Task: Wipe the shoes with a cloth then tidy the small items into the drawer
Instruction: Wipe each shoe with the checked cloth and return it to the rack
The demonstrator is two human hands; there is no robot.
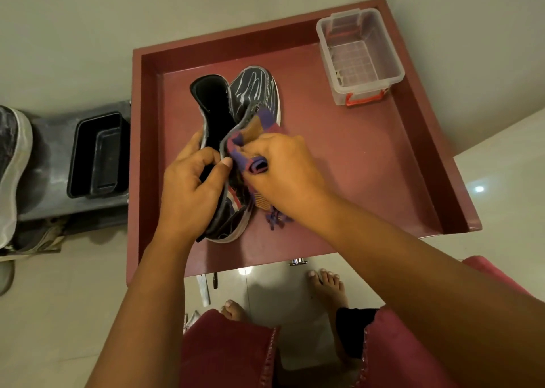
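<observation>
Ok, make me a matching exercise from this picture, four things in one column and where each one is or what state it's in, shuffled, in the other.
Things
1. dark high-top shoe
2. purple and orange striped cloth
3. clear plastic box with red latch
4. black rectangular plastic tub

States
A. empty, at the far right corner of the red tray
B. gripped by the left hand
C. outside the tray, to its left
D. bunched in the right hand, against the shoe

Pairs: 1-B, 2-D, 3-A, 4-C
</observation>
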